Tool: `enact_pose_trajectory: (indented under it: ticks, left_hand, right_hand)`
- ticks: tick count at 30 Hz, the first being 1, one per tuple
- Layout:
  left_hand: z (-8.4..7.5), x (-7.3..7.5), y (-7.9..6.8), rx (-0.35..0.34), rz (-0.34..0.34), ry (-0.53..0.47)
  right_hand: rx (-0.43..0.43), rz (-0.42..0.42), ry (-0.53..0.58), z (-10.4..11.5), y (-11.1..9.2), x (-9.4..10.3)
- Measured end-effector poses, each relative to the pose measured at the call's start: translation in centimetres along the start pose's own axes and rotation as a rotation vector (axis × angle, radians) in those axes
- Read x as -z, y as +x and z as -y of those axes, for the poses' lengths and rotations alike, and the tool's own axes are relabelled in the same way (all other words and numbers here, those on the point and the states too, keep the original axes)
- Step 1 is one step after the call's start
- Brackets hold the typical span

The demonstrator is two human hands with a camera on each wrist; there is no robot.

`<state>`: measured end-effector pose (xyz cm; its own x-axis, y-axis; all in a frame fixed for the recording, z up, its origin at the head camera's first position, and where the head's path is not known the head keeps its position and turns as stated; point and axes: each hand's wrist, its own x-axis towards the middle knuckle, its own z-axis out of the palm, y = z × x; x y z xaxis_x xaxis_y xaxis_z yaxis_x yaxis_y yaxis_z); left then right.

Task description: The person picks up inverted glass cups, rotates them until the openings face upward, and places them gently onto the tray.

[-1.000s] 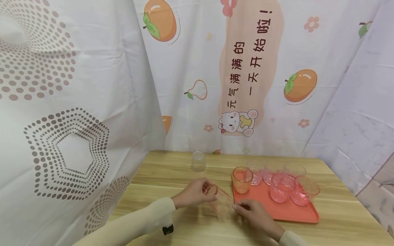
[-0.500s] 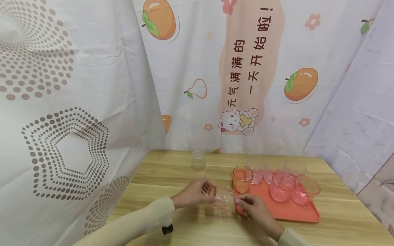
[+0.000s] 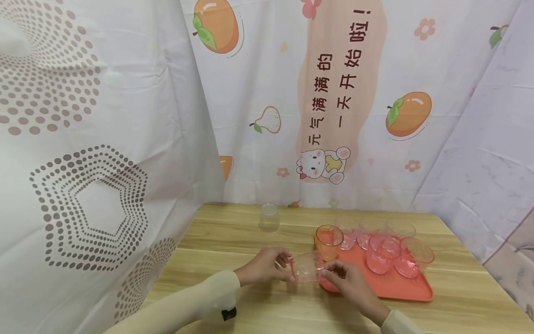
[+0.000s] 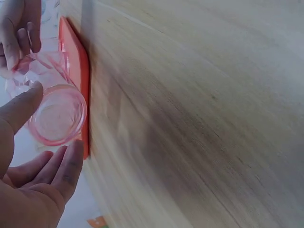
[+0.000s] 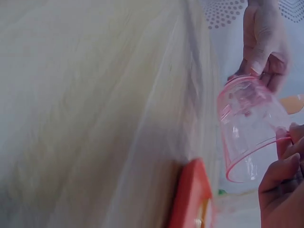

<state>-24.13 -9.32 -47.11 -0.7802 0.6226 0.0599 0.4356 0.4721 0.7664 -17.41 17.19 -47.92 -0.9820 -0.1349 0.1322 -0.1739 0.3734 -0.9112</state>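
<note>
A clear cup with a pink tint (image 3: 306, 270) is held on its side just above the table, left of the tray. My left hand (image 3: 263, 266) holds its base end by the fingertips, with thumb and fingers on opposite sides of the base (image 4: 56, 116). At the mouth end, my right hand (image 3: 345, 277) pinches the rim between thumb and fingers; the right wrist view shows this grip on the cup (image 5: 249, 121). An orange cup (image 3: 328, 248) stands upright at the tray's left corner, just behind the held cup.
The red tray (image 3: 390, 290) lies at the right, bearing several pink and clear cups (image 3: 379, 260) toward its back and right. A colourless cup (image 3: 269, 220) stands alone at the table's back. Printed curtains (image 3: 258, 185) hang behind and beside the wooden table (image 3: 233, 227).
One second ago my right hand was apart from the cup; it has since taken the rim. The cup has turned level and shifted right, toward the left hand's fingertips.
</note>
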Motion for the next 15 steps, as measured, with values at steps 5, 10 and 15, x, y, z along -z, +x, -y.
enact_pose_trajectory:
  ticks: [5,10,15]
  left_hand:
    - [0.6,-0.6,0.3,-0.022,0.005,0.054]
    - [1.0,-1.4,0.6,0.002,0.003,0.069]
    - [0.7,-2.3,1.0,-0.003,0.009,0.082]
  right_hand:
    - [0.152,-0.027,-0.180,0.1,-0.1,1.1]
    - [0.294,-0.062,-0.295,0.1,-0.3,2.2]
    - [0.459,-0.110,-0.356,0.1,-0.3,3.1]
